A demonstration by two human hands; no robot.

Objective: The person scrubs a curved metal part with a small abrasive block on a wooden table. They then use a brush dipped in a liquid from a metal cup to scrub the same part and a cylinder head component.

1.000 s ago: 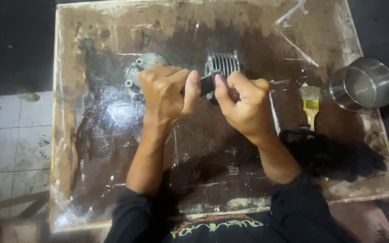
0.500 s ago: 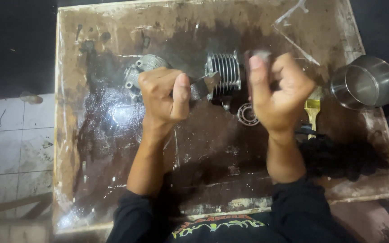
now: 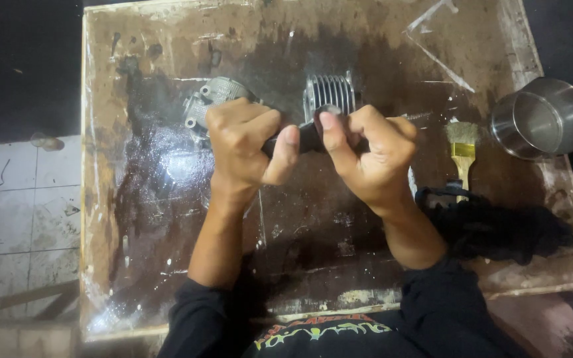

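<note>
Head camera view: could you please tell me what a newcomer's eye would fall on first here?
Both hands meet at the middle of the stained work board: the left hand and the right hand share a grip on a dark rod-like part. Just behind them lies a finned metal cylinder, with a grey metal casting to its left. At the right edge sit a shiny steel pot and a yellow-handled brush.

Board [image 3: 167,278]: worn wood, oil-stained, wet sheen
Finned cylinder [image 3: 329,93]: dull grey cast metal, ribbed
Casting [image 3: 210,96]: matt grey metal
Bowl [image 3: 544,118]: polished steel
Brush [image 3: 462,142]: pale bristles, yellow handle
Held part [image 3: 308,138]: dark, matt
</note>
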